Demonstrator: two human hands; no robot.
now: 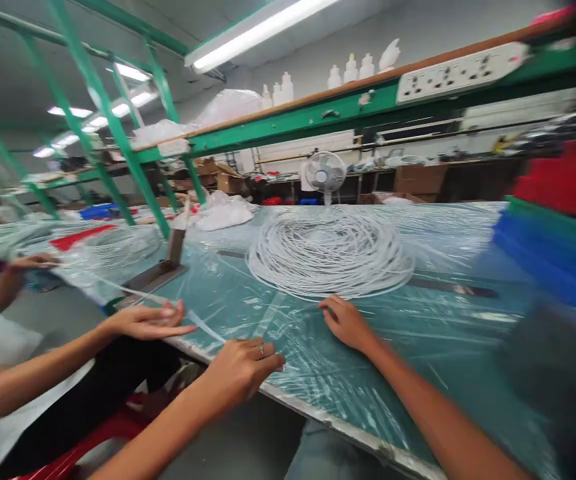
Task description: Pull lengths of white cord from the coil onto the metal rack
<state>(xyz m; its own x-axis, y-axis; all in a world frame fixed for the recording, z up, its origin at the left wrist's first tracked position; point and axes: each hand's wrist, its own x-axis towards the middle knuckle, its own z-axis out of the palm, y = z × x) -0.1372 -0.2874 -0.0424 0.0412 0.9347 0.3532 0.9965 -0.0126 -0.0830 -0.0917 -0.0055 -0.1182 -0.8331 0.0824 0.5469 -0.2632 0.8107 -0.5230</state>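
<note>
My left hand (pixel 248 363), a ring on one finger, is closed at the table's near edge on a thin white cable (pixel 207 327). This cable runs off to the left, past a co-worker's hand (pixel 148 321) with its fingers stretched out, toward that person's other hand (pixel 28 263). A wide coil of white cable (pixel 331 253) lies flat on the table in front of me. At its near edge is my right hand (pixel 345 325), fingers bent and slightly apart; I see nothing gripped in it. My left fingertips hide the end of the cable.
Clear plastic sheeting covers the green table (pixel 448 353). A metal bracket (pixel 165 267) stands left of the coil, with another cable coil (pixel 118 247) beyond. Stacked blue bins (pixel 553 253) rise at right. Overhead is a green shelf with a power strip (pixel 463 72). A fan (pixel 325 172) stands behind.
</note>
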